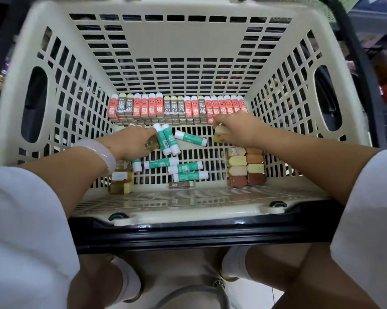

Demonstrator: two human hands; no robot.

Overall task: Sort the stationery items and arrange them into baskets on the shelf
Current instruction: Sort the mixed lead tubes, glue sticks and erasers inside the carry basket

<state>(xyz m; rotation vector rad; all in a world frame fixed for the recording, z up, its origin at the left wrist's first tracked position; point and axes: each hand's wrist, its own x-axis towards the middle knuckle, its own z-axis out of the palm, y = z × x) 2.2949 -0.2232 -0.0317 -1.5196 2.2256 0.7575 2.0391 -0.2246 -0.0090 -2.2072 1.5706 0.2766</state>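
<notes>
Inside the basket (194, 63), along the far wall: a row of erasers (178, 108) standing upright, side by side. Before that row, mid-floor: glue sticks (177, 161) lying scattered, some touching. Near right, by the near wall: a stack of blocks (246, 167) packed in two columns. Near left: bottles (121, 180) under the left forearm. Between bottles and blocks, at the near wall: one small box (181, 185) lying flat. Left hand (134, 141) at the glue sticks' left edge; right hand (239, 128) just before the row's right end, above the blocks.
</notes>
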